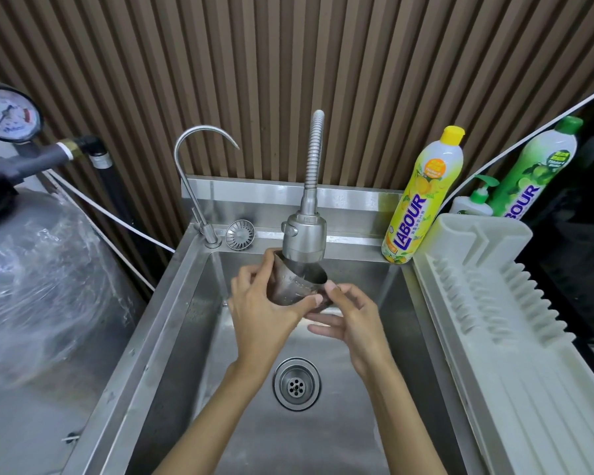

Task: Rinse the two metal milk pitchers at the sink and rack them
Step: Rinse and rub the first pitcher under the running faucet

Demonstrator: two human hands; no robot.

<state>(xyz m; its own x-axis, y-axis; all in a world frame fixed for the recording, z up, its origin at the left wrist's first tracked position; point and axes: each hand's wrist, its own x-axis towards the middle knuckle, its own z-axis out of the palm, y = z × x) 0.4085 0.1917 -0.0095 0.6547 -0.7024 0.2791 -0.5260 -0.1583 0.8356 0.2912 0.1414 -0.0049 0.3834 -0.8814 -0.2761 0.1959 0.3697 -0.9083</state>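
Left hand (pixel 264 311) and right hand (pixel 352 322) grip a small steel milk pitcher (pixel 297 286) under the sink (pixel 354 240)'s back-edge silver spray tap (pixel 304 240); wet metal may slip.

Bright, even light. White glare on shiny steel sink (pixel 357 200). Lines of brown slatted wall (pixel 391 63) bend near edges.

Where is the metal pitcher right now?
The pitcher is centre of the head view, over the sink, under the spray faucet, held by left hand and right hand.
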